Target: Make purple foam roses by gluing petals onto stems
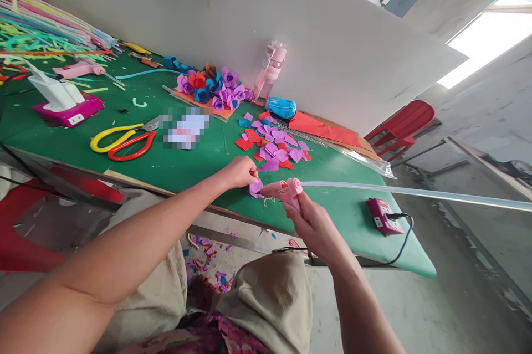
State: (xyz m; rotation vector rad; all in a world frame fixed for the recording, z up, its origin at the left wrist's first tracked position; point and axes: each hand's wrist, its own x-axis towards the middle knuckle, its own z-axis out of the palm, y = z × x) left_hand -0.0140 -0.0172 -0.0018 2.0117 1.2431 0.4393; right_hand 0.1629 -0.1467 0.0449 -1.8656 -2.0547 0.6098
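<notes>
My right hand (310, 218) is wrapped round a pink hot glue gun (285, 190), from whose back a long clear glue stick (399, 193) runs off to the right. The gun's nozzle points left at a purple paper petal (255, 188) near the table's front edge. Closed at that petal, my left hand (241, 172) pinches its upper edge. Just beyond both hands lies a loose heap of purple, red and blue petals (276, 143). Farther back, finished paper roses (216, 88) in purple, blue and red are bunched on an orange sheet.
Scissors (124, 140) with yellow and red handles lie left. A purple power strip (68, 109) and another glue gun (78, 70) sit at far left. A pink bottle (270, 71) stands by the board. At right is a corded purple socket box (383, 215).
</notes>
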